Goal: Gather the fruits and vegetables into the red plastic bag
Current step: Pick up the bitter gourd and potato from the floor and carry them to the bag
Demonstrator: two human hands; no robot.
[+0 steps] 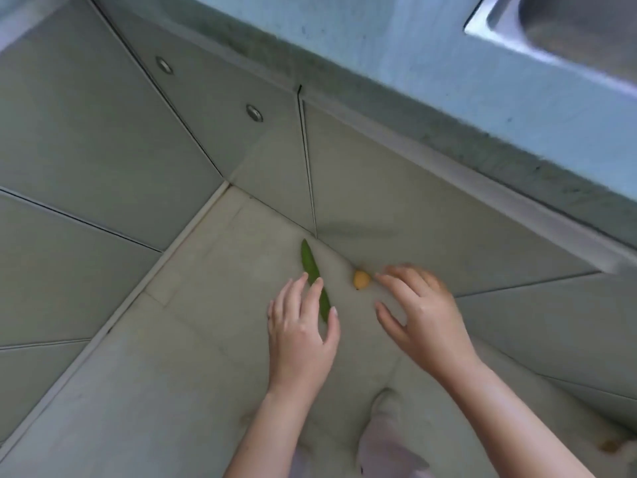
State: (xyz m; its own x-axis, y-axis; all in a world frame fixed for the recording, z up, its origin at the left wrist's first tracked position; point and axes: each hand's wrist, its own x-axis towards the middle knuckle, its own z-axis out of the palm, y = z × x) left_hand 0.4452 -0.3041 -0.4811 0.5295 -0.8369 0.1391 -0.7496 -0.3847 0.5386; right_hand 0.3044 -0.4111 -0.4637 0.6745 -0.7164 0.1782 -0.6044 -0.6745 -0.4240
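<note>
A long green cucumber (311, 269) lies on the floor tiles near the cabinet corner. My left hand (301, 331) hovers over its near end with fingers spread, holding nothing. A small yellow-orange fruit (361, 279) rests on the floor against the cabinet base. My right hand (422, 313) is open just to its right, fingertips almost touching the fruit. The red plastic bag is not in sight.
Grey cabinet doors (396, 208) rise on the left and behind the produce. A blue-grey countertop (448, 63) with a steel sink (568, 25) overhangs at the upper right. My foot in a pale slipper (386, 439) stands below the hands. A brownish item (612, 445) sits at the lower right.
</note>
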